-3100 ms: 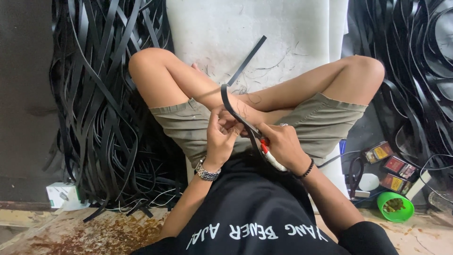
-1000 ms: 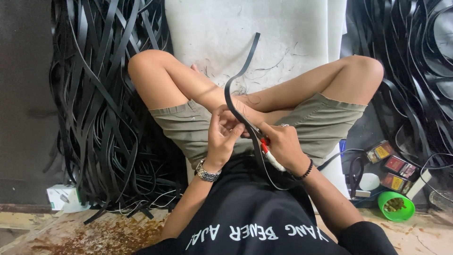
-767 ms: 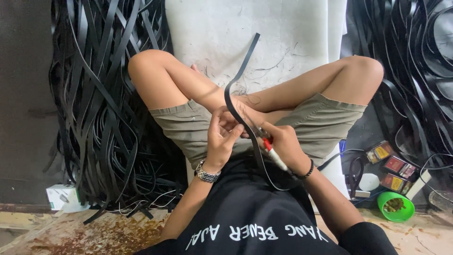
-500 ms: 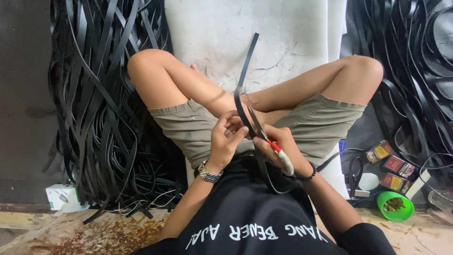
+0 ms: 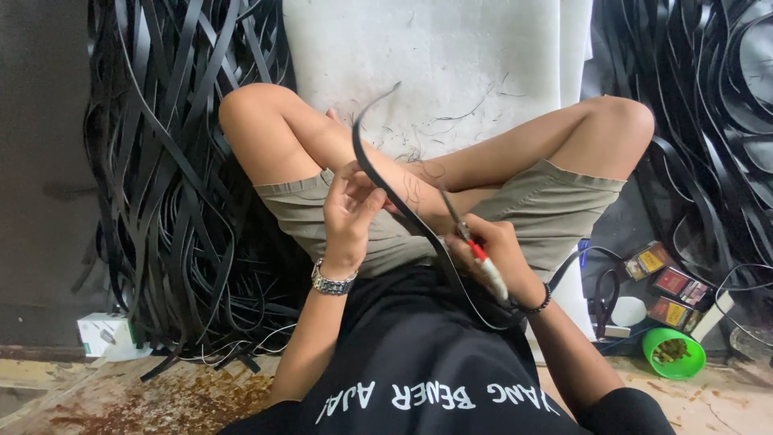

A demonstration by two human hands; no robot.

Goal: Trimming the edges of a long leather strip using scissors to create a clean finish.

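I sit cross-legged and hold a long black rubber strip (image 5: 378, 173) over my lap. My left hand (image 5: 350, 211), with a metal wristwatch, pinches the strip near its upper part. My right hand (image 5: 491, 262), with a dark bead bracelet, grips a thin blade tool with a red and white handle (image 5: 483, 259); the blade tip points up toward the strip. The strip's free end curves up over the white sheet (image 5: 451, 64), and its lower part loops down past my right wrist.
Heaps of black rubber strips lie at the left (image 5: 169, 185) and at the right (image 5: 708, 129). A green cup (image 5: 672, 353), small coloured boxes (image 5: 664, 278) and black scissors (image 5: 604, 294) sit at lower right. A white box (image 5: 105, 334) lies at lower left.
The strip's free end has swung from upper right to the left and bent lower. My left hand slid up along the strip; my right hand with the blade tool moved slightly lower.
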